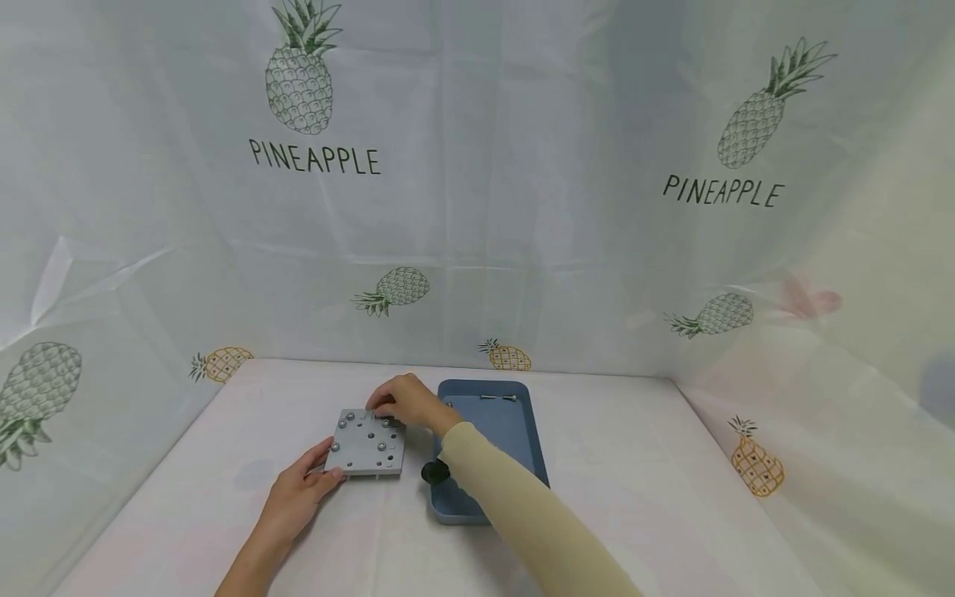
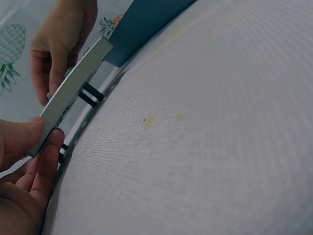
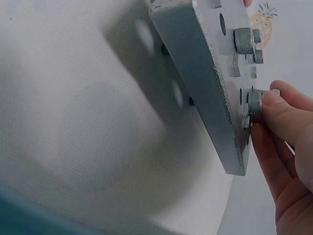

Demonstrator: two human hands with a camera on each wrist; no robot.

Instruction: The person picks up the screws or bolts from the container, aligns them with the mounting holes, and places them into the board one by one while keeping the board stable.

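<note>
A grey metal plate (image 1: 361, 455) with several holes and socket-head bolts is held slightly tilted over the white cloth. Its front left corner is gripped by my left hand (image 1: 293, 496), thumb on top and fingers beneath in the left wrist view. Bolt shanks (image 2: 91, 94) stick out under the plate. At the far right part of the plate, my right hand (image 1: 409, 400) pinches a bolt (image 3: 254, 101) between thumb and fingers, against the upper face. Another bolt head (image 3: 244, 40) stands beside it. How deep the pinched bolt sits is hidden.
A blue tray (image 1: 515, 435) lies right of the plate, under my right forearm, with a few bolts (image 1: 497, 397) at its far end. Near my right cuff is a dark round object (image 1: 435, 473). A pineapple-print curtain (image 1: 477, 207) rises behind the table.
</note>
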